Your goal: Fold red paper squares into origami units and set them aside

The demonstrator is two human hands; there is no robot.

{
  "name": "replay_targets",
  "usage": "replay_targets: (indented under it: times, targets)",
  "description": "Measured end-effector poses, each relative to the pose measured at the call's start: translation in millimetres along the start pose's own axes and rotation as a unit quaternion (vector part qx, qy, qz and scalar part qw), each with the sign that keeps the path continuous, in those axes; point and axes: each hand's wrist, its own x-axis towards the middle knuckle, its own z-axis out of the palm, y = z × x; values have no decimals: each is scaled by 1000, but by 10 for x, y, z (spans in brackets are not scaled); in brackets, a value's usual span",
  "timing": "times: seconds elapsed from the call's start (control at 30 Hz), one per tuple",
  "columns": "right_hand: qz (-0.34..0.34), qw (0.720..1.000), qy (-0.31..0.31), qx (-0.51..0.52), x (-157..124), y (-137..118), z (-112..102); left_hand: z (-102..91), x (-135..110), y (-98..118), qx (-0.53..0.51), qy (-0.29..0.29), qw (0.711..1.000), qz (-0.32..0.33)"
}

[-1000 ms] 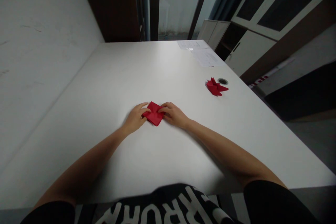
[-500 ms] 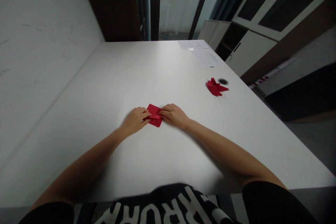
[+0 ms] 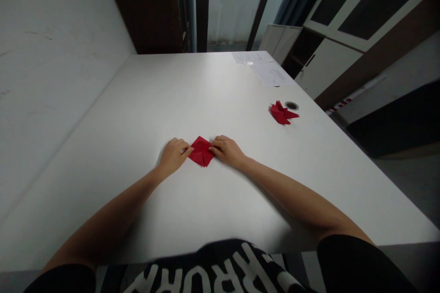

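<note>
A small folded sheet of red paper (image 3: 201, 152) lies on the white table, diamond-shaped with crease lines across its face. At its left corner, my left hand (image 3: 174, 154) pinches the edge between thumb and fingers. My right hand (image 3: 227, 150) grips the opposite corner in the same way, with the fingertips curled and partly hidden behind the thumb. The middle of the paper shows between the two hands.
To the right on the table (image 3: 165, 96) sits a finished-looking red folded paper piece (image 3: 282, 113) with pointed flaps. Beside it is a round cable hole (image 3: 291, 105). Printed sheets (image 3: 270, 74) lie near the far right corner. A wall (image 3: 51, 78) borders the left side.
My left hand has shifted slightly left to the paper's corner. The raised flap across the middle now lies flatter, and the paper looks more spread out. My right hand stays nearly in place.
</note>
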Motion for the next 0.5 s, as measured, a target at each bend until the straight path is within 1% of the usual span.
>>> replay_targets:
  times: [0.17,0.3,0.37,0.5]
  targets:
    - [65,998,19,-11,17,-23,56,66,32,-14,28,-2,999,-35]
    - [96,994,38,-36,26,-50,75,104,37,18,74,12,997,-35]
    - [92,994,36,-49,30,-54,76,110,35,39,98,16,995,-26]
    - [53,996,24,-68,30,-50,71,107,50,70,107,20,994,-18]
